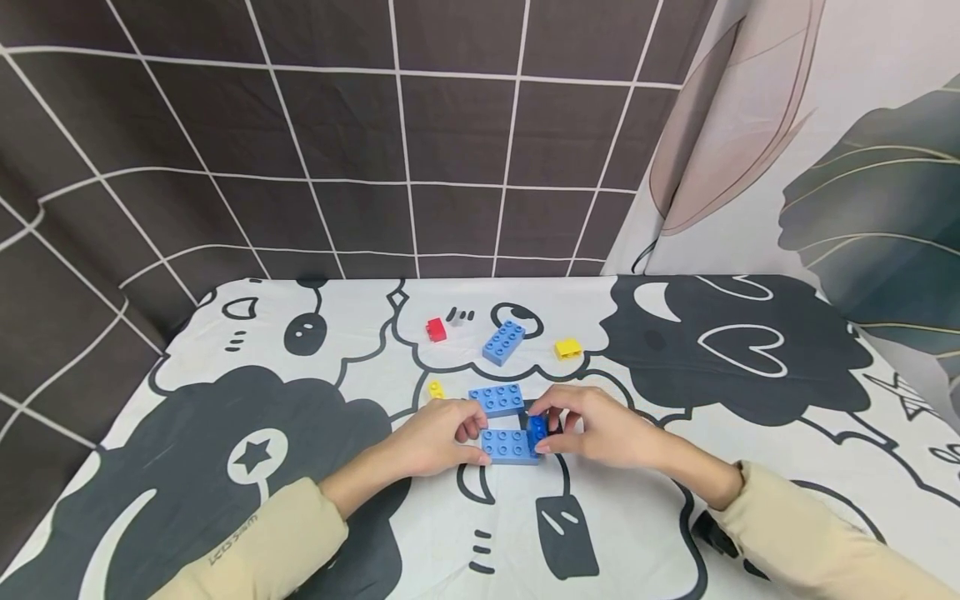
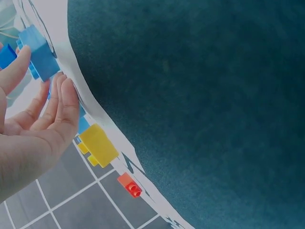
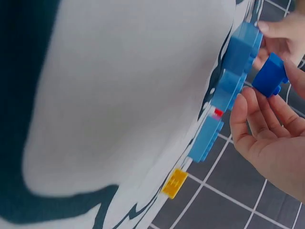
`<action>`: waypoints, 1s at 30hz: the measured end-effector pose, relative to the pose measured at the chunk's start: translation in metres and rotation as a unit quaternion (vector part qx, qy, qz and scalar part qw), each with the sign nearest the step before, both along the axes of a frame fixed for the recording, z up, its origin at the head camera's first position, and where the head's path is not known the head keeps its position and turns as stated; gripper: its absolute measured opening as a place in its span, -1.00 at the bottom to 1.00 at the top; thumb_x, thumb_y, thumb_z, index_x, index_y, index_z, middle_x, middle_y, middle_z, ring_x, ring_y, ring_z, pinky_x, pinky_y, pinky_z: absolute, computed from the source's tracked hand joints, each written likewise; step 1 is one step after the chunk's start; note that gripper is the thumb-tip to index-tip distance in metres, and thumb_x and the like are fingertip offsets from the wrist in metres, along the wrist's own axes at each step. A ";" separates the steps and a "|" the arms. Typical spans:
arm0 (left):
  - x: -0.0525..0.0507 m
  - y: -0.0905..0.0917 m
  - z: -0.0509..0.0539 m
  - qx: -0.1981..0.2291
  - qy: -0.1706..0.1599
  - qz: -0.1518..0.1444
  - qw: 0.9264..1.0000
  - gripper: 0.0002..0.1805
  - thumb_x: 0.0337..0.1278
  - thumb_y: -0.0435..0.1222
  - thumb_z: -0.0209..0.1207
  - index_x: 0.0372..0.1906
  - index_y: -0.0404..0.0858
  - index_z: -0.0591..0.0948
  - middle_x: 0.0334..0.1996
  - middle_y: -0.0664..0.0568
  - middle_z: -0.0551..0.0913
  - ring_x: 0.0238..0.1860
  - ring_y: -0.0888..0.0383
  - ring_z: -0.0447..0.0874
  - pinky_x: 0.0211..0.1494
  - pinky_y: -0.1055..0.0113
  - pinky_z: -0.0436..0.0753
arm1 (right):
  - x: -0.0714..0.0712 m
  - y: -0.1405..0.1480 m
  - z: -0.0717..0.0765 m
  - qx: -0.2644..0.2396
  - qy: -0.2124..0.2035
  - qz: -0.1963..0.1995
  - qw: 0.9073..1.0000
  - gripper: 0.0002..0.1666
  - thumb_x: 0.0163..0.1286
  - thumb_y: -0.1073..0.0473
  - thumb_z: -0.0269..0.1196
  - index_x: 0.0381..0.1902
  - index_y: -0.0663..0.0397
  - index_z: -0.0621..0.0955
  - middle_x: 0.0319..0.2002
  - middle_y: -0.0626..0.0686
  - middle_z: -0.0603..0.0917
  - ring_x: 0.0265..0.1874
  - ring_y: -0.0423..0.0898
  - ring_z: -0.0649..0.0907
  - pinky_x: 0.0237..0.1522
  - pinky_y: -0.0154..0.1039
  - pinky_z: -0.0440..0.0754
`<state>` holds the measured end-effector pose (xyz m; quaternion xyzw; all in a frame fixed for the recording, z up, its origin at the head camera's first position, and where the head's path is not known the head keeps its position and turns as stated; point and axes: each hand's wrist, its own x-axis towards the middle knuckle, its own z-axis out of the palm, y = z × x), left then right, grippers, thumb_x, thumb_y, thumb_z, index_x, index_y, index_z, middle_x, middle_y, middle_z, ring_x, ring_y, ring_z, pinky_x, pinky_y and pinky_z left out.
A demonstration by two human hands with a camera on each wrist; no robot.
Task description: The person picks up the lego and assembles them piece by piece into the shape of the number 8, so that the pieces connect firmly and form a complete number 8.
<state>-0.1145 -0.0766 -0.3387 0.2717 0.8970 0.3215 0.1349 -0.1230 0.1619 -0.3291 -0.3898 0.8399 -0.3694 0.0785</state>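
My left hand (image 1: 438,437) holds the left end of a light blue building brick (image 1: 504,447) lying studs up on the cloth, thumb at the near side and fingers at the far side. Between thumb and fingers, my right hand (image 1: 596,427) pinches a smaller dark blue brick (image 1: 537,431). In the right wrist view that dark blue brick (image 3: 270,75) is a little above the studs of the light blue brick (image 3: 242,47). A second light blue brick (image 1: 497,400) lies just behind the first.
Farther back are a red brick (image 1: 436,330), another light blue brick (image 1: 503,342) and a yellow brick (image 1: 568,348). A small yellow brick (image 1: 436,389) lies beyond my left hand. A patterned cloth (image 1: 435,550) covers the surface, and a dark gridded curtain (image 1: 337,125) hangs behind it.
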 end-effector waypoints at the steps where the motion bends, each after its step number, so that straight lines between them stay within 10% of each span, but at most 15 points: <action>1: 0.000 0.000 0.000 0.000 -0.002 0.001 1.000 -0.72 -0.15 -0.29 0.38 -0.32 -0.25 0.52 -0.47 0.10 0.51 -0.39 0.17 0.46 -0.28 0.33 0.47 | 0.001 -0.001 0.000 -0.001 0.000 -0.002 1.000 -0.68 0.08 0.25 0.36 -0.20 0.25 0.58 -0.39 -0.10 0.55 -0.39 -0.13 0.54 -0.38 -0.30 0.55; 30: -0.001 0.000 -0.001 -0.004 0.000 0.000 1.000 -0.71 -0.16 -0.29 0.38 -0.33 -0.25 0.51 -0.48 0.10 0.51 -0.40 0.18 0.45 -0.29 0.34 0.46 | 0.006 -0.008 -0.006 0.011 0.018 -0.032 0.999 -0.67 0.01 0.27 0.40 -0.24 0.24 0.58 -0.39 -0.10 0.55 -0.44 -0.16 0.52 -0.42 -0.30 0.50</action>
